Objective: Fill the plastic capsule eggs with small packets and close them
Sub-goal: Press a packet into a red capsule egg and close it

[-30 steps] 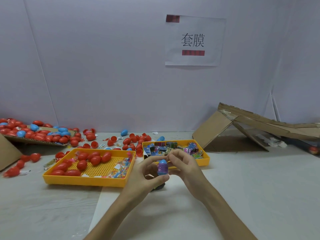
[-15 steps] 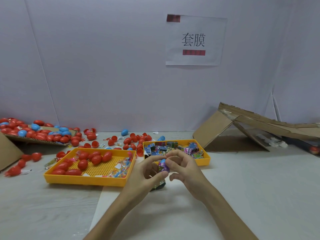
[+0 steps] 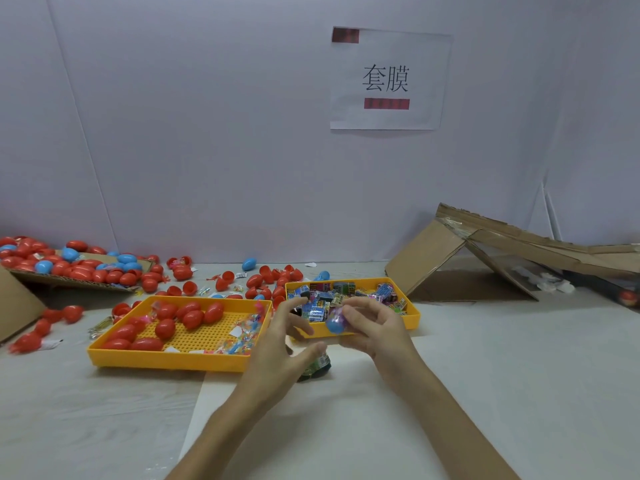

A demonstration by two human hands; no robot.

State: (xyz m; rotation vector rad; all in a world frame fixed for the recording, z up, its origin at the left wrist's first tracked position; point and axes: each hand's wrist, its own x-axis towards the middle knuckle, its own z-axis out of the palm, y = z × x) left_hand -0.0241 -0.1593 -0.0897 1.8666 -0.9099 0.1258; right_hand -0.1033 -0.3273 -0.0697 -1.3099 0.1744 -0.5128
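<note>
My right hand (image 3: 372, 332) grips a blue capsule egg (image 3: 335, 323) with a purple wrap, held in front of the yellow tray of small packets (image 3: 414, 318). Just left of the egg, my left hand (image 3: 282, 344) hovers with its fingers spread and holds nothing. A dark green packet (image 3: 317, 367) lies on the table under my left thumb. The larger yellow tray (image 3: 166, 356) on the left holds several red eggs (image 3: 192, 317) and clear packets of coloured bits (image 3: 242, 336).
Red and blue eggs (image 3: 259, 282) lie scattered behind the trays. More eggs fill a cardboard flat (image 3: 69, 278) at the far left. A collapsed cardboard box (image 3: 485, 265) lies at the right. A white wall with a paper sign (image 3: 386, 79) closes the back.
My left hand has let go of the egg and opened, drawing slightly left. My right hand has turned the egg onto its side and keeps hold of it.
</note>
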